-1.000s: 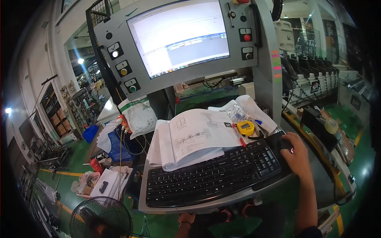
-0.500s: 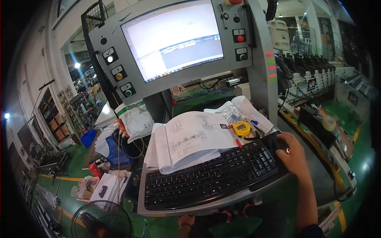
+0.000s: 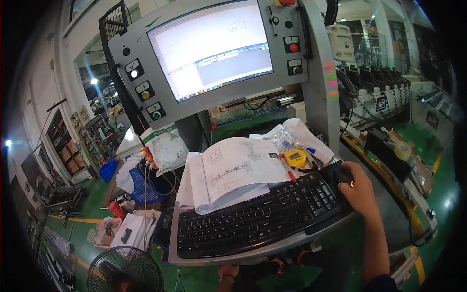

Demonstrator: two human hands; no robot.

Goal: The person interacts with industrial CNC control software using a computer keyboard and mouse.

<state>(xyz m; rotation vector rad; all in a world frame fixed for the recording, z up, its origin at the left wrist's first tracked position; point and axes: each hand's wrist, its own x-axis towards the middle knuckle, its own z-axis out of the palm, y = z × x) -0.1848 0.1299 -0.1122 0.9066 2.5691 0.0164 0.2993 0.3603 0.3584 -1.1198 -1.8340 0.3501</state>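
My right hand [image 3: 358, 189] rests curled on a black mouse [image 3: 333, 176] at the right end of the tray. Left of it lies a black keyboard [image 3: 258, 221]. An open stack of printed drawings [image 3: 238, 168] leans over the keyboard's back edge, with a red pen [image 3: 291, 174] and a yellow tape measure [image 3: 295, 158] beside it. Above, a monitor [image 3: 214, 48] shows a drawing window with a table below. Low in the view, under the tray's front edge, is my left hand [image 3: 228, 270], near my legs; its fingers are mostly hidden.
Control panel buttons [image 3: 294, 47] flank the monitor. A black fan [image 3: 125, 270] stands at the lower left, near a white box [image 3: 134, 231] and a blue basket [image 3: 145, 187]. A plastic bag [image 3: 166, 148] hangs left of the drawings. Machinery [image 3: 379, 104] stands at the right.
The view has shifted very slightly. On the monitor, a small rectangle in the drawing looks larger or more distinct. My right hand stays on the mouse.
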